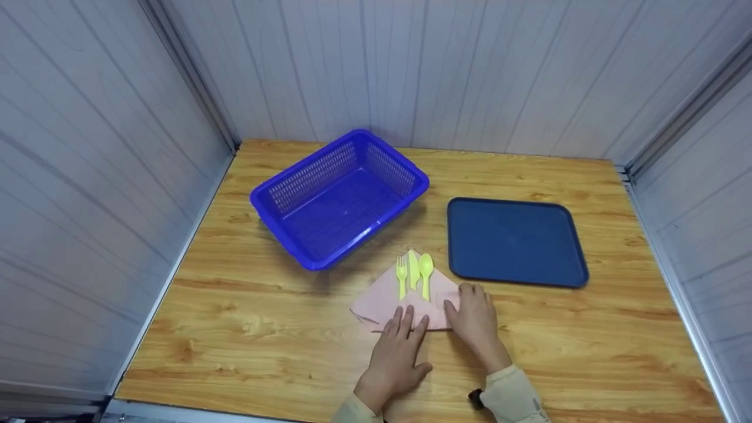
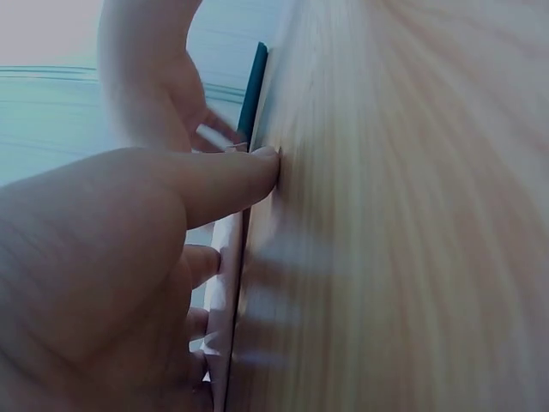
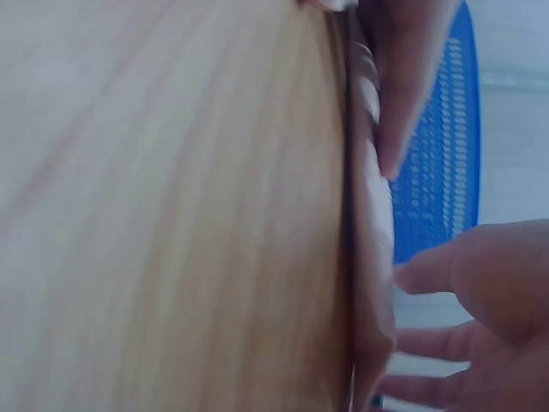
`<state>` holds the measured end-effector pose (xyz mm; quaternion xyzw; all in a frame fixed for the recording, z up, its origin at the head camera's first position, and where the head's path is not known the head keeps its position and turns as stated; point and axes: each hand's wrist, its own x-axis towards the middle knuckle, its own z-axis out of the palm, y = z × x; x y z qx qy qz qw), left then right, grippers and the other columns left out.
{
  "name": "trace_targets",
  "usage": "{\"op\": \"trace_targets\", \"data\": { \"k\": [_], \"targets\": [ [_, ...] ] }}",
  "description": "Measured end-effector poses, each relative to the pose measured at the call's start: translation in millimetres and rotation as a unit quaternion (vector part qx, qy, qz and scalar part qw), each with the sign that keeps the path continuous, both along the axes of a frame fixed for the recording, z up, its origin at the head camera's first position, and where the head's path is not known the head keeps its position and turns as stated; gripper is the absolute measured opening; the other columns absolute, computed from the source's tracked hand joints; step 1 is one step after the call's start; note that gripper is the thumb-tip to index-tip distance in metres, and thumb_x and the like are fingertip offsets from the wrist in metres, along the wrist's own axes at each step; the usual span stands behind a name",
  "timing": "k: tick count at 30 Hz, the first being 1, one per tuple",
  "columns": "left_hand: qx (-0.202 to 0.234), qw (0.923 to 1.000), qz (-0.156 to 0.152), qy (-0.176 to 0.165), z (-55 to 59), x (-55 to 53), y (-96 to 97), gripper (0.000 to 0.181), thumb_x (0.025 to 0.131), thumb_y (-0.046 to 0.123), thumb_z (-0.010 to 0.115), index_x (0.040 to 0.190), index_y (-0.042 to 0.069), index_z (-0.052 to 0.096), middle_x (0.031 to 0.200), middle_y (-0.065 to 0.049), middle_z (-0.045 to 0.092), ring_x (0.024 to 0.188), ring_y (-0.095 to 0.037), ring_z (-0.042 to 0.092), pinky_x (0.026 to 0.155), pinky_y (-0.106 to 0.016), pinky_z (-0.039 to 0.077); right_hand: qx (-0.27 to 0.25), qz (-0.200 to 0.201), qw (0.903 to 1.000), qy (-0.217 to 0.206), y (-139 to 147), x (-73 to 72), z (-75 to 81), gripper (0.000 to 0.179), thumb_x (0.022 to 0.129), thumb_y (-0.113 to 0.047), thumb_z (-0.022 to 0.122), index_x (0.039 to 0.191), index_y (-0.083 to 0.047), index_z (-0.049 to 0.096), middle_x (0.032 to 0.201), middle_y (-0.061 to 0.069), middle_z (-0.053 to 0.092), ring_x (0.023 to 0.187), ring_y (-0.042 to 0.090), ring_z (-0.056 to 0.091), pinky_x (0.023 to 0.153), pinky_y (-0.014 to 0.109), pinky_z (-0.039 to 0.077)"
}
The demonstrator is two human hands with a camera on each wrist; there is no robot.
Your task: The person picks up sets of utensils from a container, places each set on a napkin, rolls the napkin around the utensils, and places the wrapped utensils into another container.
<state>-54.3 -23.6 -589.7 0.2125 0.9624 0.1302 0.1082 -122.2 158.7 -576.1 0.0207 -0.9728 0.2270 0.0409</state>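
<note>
A pink napkin (image 1: pixel 379 296) lies folded on the table, with its lower part turned up over the cutlery handles. Side by side on it are a yellow-green fork (image 1: pixel 402 272), a knife (image 1: pixel 414 271) and a spoon (image 1: pixel 426 271), heads pointing away from me. My left hand (image 1: pixel 399 355) rests with spread fingers on the near fold; its thumb (image 2: pixel 232 182) touches the wood in the left wrist view. At the napkin's right side, my right hand (image 1: pixel 474 317) touches the cloth with thumb and fingers (image 3: pixel 433 342) extended. The handle ends are hidden under the fold.
Behind the napkin to the left stands a blue plastic basket (image 1: pixel 376 226) with perforated sides. A dark blue tray (image 1: pixel 517 241) lies flat at the right, close beyond my right hand. Pale panel walls (image 1: pixel 388 70) enclose the wooden table (image 1: pixel 247 346) at back and sides.
</note>
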Motion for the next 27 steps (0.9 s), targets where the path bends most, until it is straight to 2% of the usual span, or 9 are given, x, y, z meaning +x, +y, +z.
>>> {"op": "trace_targets", "data": {
  "k": [3, 7, 12, 15, 19, 21, 23, 25, 27],
  "targets": [
    [-0.005, 1.0000, 0.000, -0.008, 0.8, -0.4, -0.1, 0.089, 0.086, 0.055, 0.063, 0.156, 0.018, 0.023, 0.160, -0.018, 0.012, 0.145, -0.037, 0.009, 0.114, -0.047, 0.020, -0.025, -0.014, 0.9983, -0.051, 9.7, 2.0, 2.0, 0.050, 0.087, -0.029, 0.070, 0.116, 0.009, 0.058, 0.110, 0.027, 0.057, 0.101, 0.046, 0.054, 0.086, 0.056, 0.043],
    [-0.007, 0.9999, 0.003, -0.010, 1.4, -1.4, -0.5, 0.089, 0.086, 0.056, 0.062, 0.156, 0.018, 0.022, 0.160, -0.017, 0.012, 0.146, -0.036, 0.008, 0.114, -0.046, 0.019, -0.104, -0.010, 0.9893, -0.101, 16.8, -0.6, 3.7, 0.050, 0.086, -0.029, 0.073, 0.117, 0.007, 0.056, 0.103, 0.019, 0.061, 0.095, 0.034, 0.059, 0.082, 0.048, 0.047],
    [-0.004, 1.0000, 0.002, 0.000, 1.2, -2.6, -0.4, 0.087, 0.086, 0.054, 0.065, 0.155, 0.018, 0.025, 0.159, -0.018, 0.015, 0.145, -0.036, 0.012, 0.114, -0.045, 0.020, -0.217, 0.002, 0.9625, -0.162, 13.8, -0.6, 4.8, 0.044, 0.079, -0.023, 0.080, 0.109, -0.001, 0.058, 0.096, 0.008, 0.062, 0.086, 0.021, 0.055, 0.074, 0.035, 0.046],
    [-0.002, 0.9999, 0.001, 0.011, 2.0, -2.8, -0.3, 0.085, 0.086, 0.052, 0.066, 0.154, 0.018, 0.029, 0.158, -0.018, 0.019, 0.144, -0.036, 0.015, 0.114, -0.043, 0.021, -0.271, -0.008, 0.9468, -0.174, 8.1, 1.3, 3.0, 0.045, 0.075, -0.013, 0.083, 0.110, 0.000, 0.058, 0.094, 0.008, 0.062, 0.082, 0.019, 0.055, 0.069, 0.030, 0.046],
    [0.000, 0.9998, 0.002, 0.021, 2.8, -2.6, -1.0, 0.083, 0.085, 0.051, 0.066, 0.153, 0.018, 0.031, 0.158, -0.018, 0.021, 0.144, -0.036, 0.018, 0.113, -0.043, 0.023, -0.369, -0.028, 0.9135, -0.168, -3.2, 4.6, -0.6, 0.047, 0.073, 0.003, 0.080, 0.112, 0.007, 0.056, 0.081, 0.009, 0.062, 0.071, 0.018, 0.057, 0.060, 0.026, 0.048],
    [-0.003, 0.9997, 0.002, 0.026, 2.6, -2.6, -1.4, 0.082, 0.086, 0.052, 0.066, 0.153, 0.018, 0.033, 0.157, -0.018, 0.022, 0.144, -0.036, 0.019, 0.114, -0.042, 0.022, -0.376, -0.023, 0.9122, -0.161, -9.3, 8.0, -2.0, 0.051, 0.073, 0.001, 0.080, 0.117, 0.009, 0.055, 0.087, 0.012, 0.064, 0.078, 0.020, 0.060, 0.067, 0.030, 0.051],
    [-0.005, 0.9994, 0.002, 0.033, 1.6, -2.3, -1.5, 0.081, 0.085, 0.053, 0.066, 0.151, 0.017, 0.035, 0.157, -0.018, 0.024, 0.143, -0.036, 0.020, 0.113, -0.042, 0.023, -0.365, -0.009, 0.9179, -0.157, -14.3, 11.1, -3.8, 0.052, 0.076, -0.001, 0.079, 0.121, 0.010, 0.054, 0.098, 0.014, 0.065, 0.090, 0.023, 0.061, 0.079, 0.035, 0.051],
    [-0.007, 0.9990, 0.000, 0.044, 0.8, -2.1, -1.7, 0.080, 0.084, 0.053, 0.066, 0.150, 0.017, 0.037, 0.156, -0.018, 0.025, 0.143, -0.036, 0.021, 0.113, -0.042, 0.024, -0.325, 0.008, 0.9354, -0.139, -18.2, 14.7, -6.1, 0.053, 0.078, -0.004, 0.077, 0.123, 0.010, 0.054, 0.110, 0.017, 0.063, 0.102, 0.027, 0.058, 0.089, 0.041, 0.047],
    [-0.003, 0.9983, -0.003, 0.058, 0.0, -1.8, -2.2, 0.080, 0.083, 0.052, 0.068, 0.149, 0.016, 0.040, 0.154, -0.019, 0.028, 0.142, -0.037, 0.024, 0.112, -0.042, 0.025, -0.293, 0.028, 0.9486, -0.117, -22.5, 17.7, -7.5, 0.046, 0.079, 0.000, 0.072, 0.121, 0.010, 0.055, 0.111, 0.018, 0.062, 0.104, 0.029, 0.057, 0.091, 0.044, 0.046]
  ]
}}
